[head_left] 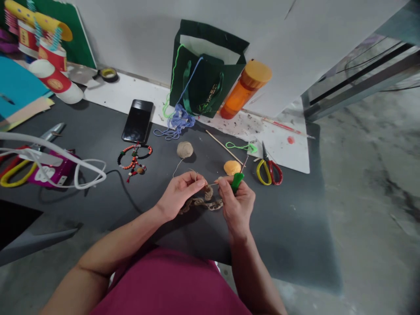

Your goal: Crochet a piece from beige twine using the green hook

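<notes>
Left hand [180, 194] nearly closed, thumb and fingertips pinched on a twine chain [200, 204]; right hand [236, 208] curled firmly around the green handle of a crochet hook [236, 181], its tip too fine to make out. Chain held just below both hands, long axis running roughly left to right, right end bent upward toward the fingers. Just beyond, a twine ball [184, 149] trailing a pale strand toward the left hand. Near the right hand, an orange lump [232, 167], a wooden stick [225, 146], a green cord [242, 146] and red-and-yellow scissors [267, 171]. Farther off, a bead string [134, 159], a phone [138, 120], blue yarn [175, 124] and an orange bottle [246, 89]. On a dark green bag [197, 76], small pale characters, unreadable at this size. All of it on a dark surface [282, 227] partly over a paint-flecked white board [278, 144], with a concrete floor [370, 183] alongside.
</notes>
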A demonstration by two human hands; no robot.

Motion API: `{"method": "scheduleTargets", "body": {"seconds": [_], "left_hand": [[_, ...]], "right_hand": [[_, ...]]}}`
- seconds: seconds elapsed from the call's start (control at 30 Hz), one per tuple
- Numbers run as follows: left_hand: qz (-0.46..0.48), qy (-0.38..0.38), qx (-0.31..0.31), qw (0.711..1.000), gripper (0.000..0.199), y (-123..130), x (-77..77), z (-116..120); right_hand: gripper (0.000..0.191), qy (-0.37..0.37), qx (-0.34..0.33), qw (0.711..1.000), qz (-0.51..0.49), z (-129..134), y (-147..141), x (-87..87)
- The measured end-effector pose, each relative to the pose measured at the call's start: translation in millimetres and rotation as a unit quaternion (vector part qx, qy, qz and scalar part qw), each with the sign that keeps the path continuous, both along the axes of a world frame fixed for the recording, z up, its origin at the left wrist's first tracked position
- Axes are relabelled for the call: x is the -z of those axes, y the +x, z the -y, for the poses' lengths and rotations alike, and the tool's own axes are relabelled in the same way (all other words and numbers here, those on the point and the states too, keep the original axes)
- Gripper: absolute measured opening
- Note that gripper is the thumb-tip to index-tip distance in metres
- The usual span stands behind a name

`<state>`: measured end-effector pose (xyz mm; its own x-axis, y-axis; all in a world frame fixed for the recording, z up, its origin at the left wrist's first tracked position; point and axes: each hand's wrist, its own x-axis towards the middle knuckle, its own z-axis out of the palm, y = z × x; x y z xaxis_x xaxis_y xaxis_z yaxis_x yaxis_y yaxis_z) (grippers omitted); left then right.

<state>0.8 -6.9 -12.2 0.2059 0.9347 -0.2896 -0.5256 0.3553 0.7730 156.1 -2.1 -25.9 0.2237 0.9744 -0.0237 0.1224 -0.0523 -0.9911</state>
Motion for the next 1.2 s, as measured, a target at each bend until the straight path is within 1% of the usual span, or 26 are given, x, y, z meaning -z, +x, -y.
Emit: {"method": "scheduleTargets", "body": {"seconds": [0.17,0.3,0.4,0.47,0.57,0.73,0.83,0.93,1.0,1.03,1.13,1.2], "left_hand": [[-0.018,-0.012,0.013,1.0,0.044,-0.1,1.3,0.7],[-0.044,-0.009,0.035,0.998,0.045,-1.0,-0.2,2.1],[-0.083,0.02,0.047,0.995,0.043,-1.4,-1.9,3.0],[-0.116,0.048,0.048,0.991,0.039,-1.6,-2.5,3.6],[-0.183,0.099,0.038,0.977,0.03,-2.1,-2.6,4.5],[-0.29,0.166,0.027,0.942,0.018,-2.7,-2.0,6.5],[-0.325,0.18,0.022,0.928,0.012,-1.6,-1.7,8.0],[-0.345,0.177,0.013,0.922,0.008,-0.7,-2.3,8.4],[-0.336,0.165,0.012,0.927,0.01,-0.8,-3.0,7.4],[-0.32,0.151,0.016,0.935,0.013,-1.2,-3.3,6.5],[-0.243,0.091,0.038,0.965,0.026,-3.2,-3.0,3.1],[-0.213,0.067,0.05,0.974,0.03,-4.8,-2.0,1.4]], "right_hand": [[0.032,0.0,-0.006,1.0,-0.014,0.4,0.2,1.4],[0.028,0.016,-0.01,1.0,-0.01,0.1,-2.3,-4.2],[0.024,0.034,-0.029,0.999,-0.011,0.0,-4.7,-11.6],[0.021,0.032,-0.049,0.998,-0.004,0.1,-5.7,-16.3],[0.019,0.026,-0.08,0.996,0.025,0.2,-5.2,-21.5],[0.016,0.049,-0.121,0.988,0.088,0.4,-1.4,-25.7],[0.018,0.07,-0.13,0.981,0.125,1.4,-0.6,-25.9],[0.019,0.078,-0.136,0.976,0.154,3.0,-1.6,-24.2],[0.019,0.07,-0.126,0.979,0.144,3.6,-2.4,-22.3],[0.019,0.063,-0.112,0.983,0.13,3.5,-2.6,-21.3],[0.021,0.042,-0.058,0.995,0.074,1.8,-2.5,-18.8],[0.02,0.037,-0.05,0.997,0.052,0.3,-2.0,-17.9]]}}
